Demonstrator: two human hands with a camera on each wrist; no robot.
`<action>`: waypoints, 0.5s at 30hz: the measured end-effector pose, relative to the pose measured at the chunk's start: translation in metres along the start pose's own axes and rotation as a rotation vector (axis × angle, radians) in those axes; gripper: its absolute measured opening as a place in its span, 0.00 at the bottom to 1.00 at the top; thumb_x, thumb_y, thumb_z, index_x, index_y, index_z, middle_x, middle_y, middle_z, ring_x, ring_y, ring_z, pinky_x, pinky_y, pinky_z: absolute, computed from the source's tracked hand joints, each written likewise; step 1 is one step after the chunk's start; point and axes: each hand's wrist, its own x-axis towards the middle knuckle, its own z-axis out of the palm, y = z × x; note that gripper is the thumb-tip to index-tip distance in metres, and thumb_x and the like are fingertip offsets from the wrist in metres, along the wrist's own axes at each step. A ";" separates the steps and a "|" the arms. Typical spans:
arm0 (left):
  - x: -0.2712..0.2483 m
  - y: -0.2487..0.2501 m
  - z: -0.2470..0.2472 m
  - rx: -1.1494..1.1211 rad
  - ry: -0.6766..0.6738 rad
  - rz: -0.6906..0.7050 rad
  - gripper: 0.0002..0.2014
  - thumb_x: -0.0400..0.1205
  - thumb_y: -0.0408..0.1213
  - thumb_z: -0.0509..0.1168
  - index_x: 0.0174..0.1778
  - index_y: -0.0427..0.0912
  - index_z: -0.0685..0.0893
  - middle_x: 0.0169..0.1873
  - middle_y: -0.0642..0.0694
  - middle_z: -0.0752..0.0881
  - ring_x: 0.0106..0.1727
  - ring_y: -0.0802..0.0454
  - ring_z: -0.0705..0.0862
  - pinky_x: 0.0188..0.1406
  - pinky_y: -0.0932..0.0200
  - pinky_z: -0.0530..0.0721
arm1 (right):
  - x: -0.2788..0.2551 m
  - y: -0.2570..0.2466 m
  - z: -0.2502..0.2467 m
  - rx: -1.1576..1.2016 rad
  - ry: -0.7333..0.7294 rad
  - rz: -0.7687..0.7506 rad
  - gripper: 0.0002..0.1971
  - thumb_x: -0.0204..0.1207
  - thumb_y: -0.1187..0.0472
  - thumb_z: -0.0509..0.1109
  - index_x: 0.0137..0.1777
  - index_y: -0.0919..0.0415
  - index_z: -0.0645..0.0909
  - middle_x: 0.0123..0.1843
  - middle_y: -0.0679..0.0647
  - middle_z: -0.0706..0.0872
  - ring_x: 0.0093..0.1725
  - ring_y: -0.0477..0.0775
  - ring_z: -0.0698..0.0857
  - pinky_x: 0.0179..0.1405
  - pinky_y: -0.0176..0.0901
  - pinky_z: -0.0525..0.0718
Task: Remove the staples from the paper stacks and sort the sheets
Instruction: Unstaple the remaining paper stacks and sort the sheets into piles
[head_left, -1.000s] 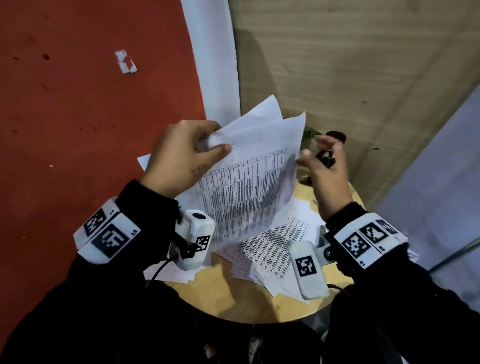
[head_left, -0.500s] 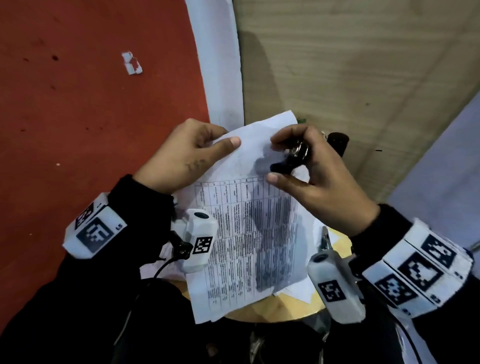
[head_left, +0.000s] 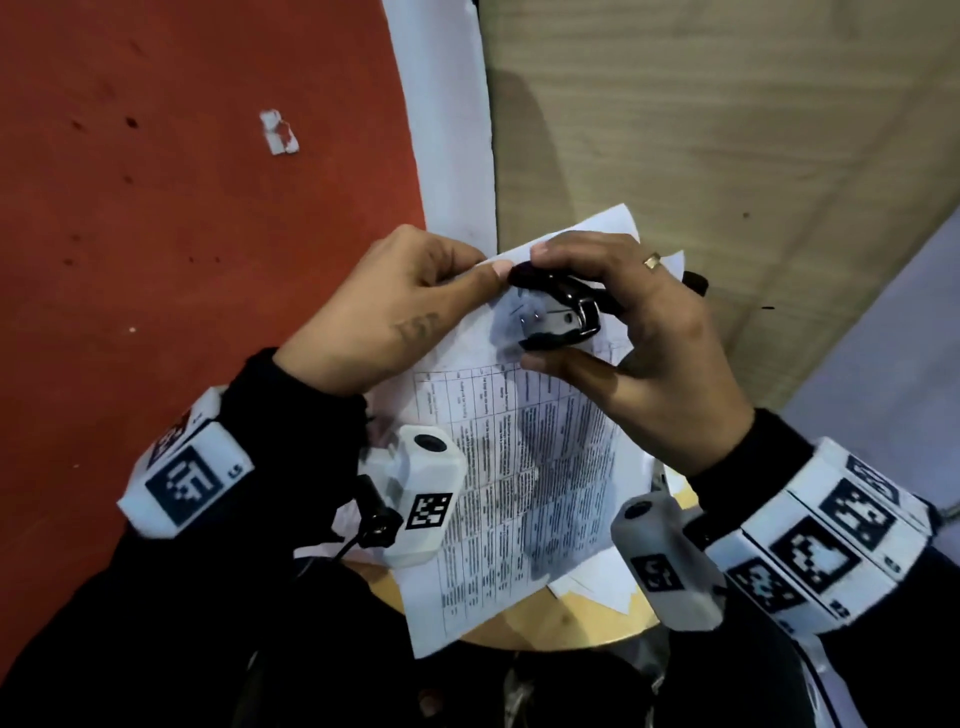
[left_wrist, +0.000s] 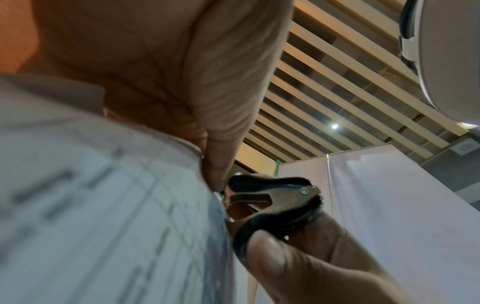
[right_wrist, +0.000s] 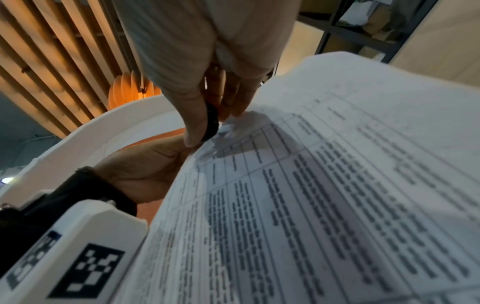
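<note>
Left hand (head_left: 384, 317) pinches the top corner of the printed paper stack (head_left: 524, 493), thumb flat on the sheet; right hand (head_left: 639, 353) grips the black staple remover (head_left: 558, 317) between thumb and fingers, its claws set against that same corner, just beside the left thumb; the staple itself is too small to make out. Progress, as judged: extraction under way on this stack, not finished; loose sheets (head_left: 597, 582) lie beneath the stack on the round wooden table (head_left: 545, 629), whether sorted cannot be told. Clearance: the stack is held up off the table, its lower edge overhanging the near rim; open floor lies left of the stack; wall panel stands behind it.
</note>
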 end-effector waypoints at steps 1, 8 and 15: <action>0.000 0.001 0.000 0.000 0.002 0.002 0.28 0.75 0.55 0.60 0.38 0.28 0.83 0.28 0.39 0.74 0.29 0.50 0.67 0.28 0.56 0.62 | 0.000 0.001 0.000 0.002 -0.002 0.000 0.23 0.69 0.62 0.77 0.63 0.66 0.76 0.60 0.52 0.78 0.62 0.54 0.81 0.62 0.54 0.81; 0.002 -0.001 0.002 -0.028 -0.017 0.003 0.33 0.75 0.58 0.60 0.42 0.23 0.83 0.30 0.39 0.76 0.31 0.50 0.68 0.29 0.57 0.63 | 0.001 0.004 -0.002 0.003 -0.023 -0.007 0.24 0.67 0.62 0.79 0.62 0.65 0.78 0.60 0.55 0.83 0.61 0.54 0.84 0.62 0.53 0.83; 0.003 -0.005 0.003 -0.096 -0.035 -0.022 0.39 0.71 0.63 0.60 0.45 0.20 0.80 0.33 0.29 0.82 0.37 0.48 0.72 0.38 0.52 0.68 | 0.003 0.006 -0.005 -0.070 -0.048 -0.008 0.21 0.66 0.61 0.80 0.58 0.67 0.83 0.56 0.56 0.87 0.57 0.52 0.86 0.59 0.38 0.81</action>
